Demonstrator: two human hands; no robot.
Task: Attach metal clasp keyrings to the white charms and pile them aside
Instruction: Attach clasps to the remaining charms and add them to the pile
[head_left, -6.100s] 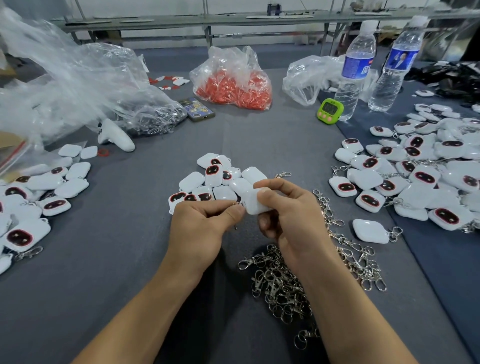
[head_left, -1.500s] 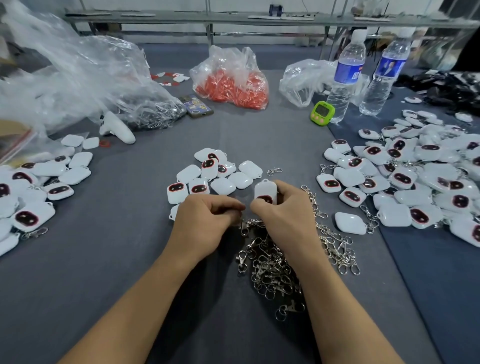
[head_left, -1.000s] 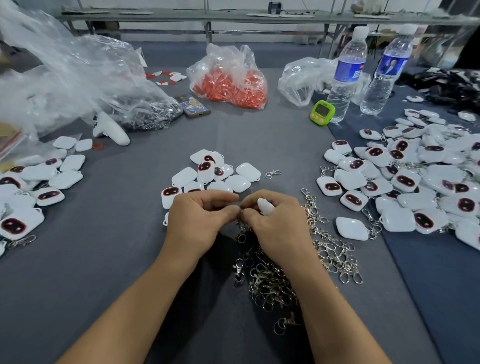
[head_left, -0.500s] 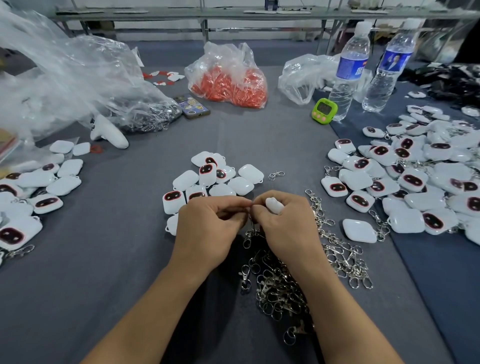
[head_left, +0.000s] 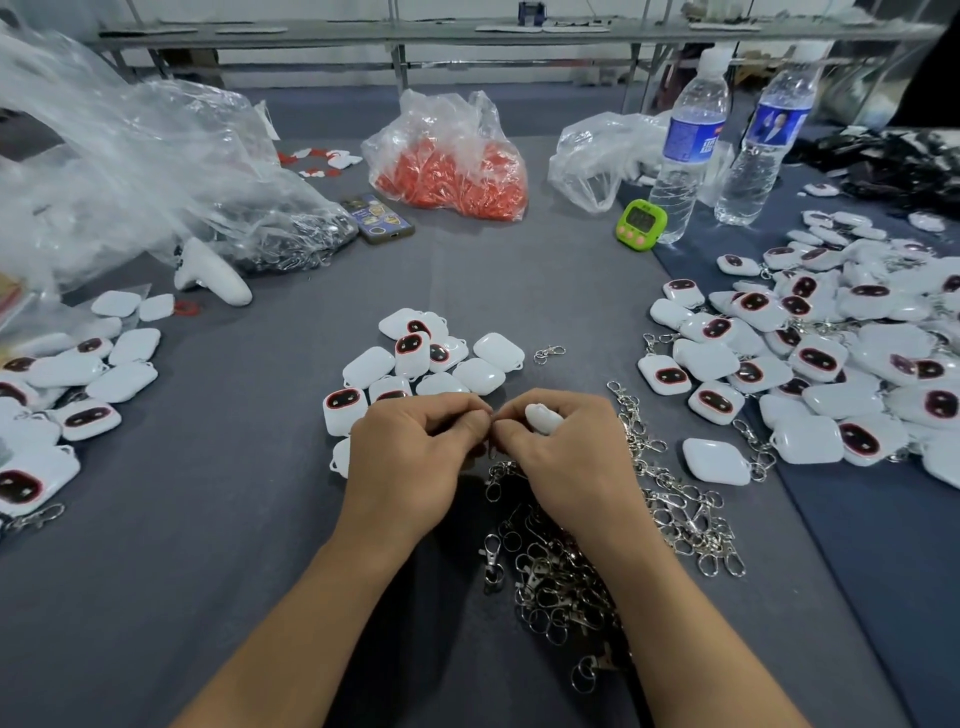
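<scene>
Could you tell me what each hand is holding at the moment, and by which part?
The right hand holds a white charm, folded in the palm with one end showing. The left hand pinches at the same spot, probably a clasp; its hold is hidden.

No legible text on bottle labels (head_left: 689, 139)

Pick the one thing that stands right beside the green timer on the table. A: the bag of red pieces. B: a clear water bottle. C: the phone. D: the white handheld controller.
B: the green timer sits at the foot of a clear water bottle, while the bag of red pieces, phone and white controller lie well off to its left.
</scene>
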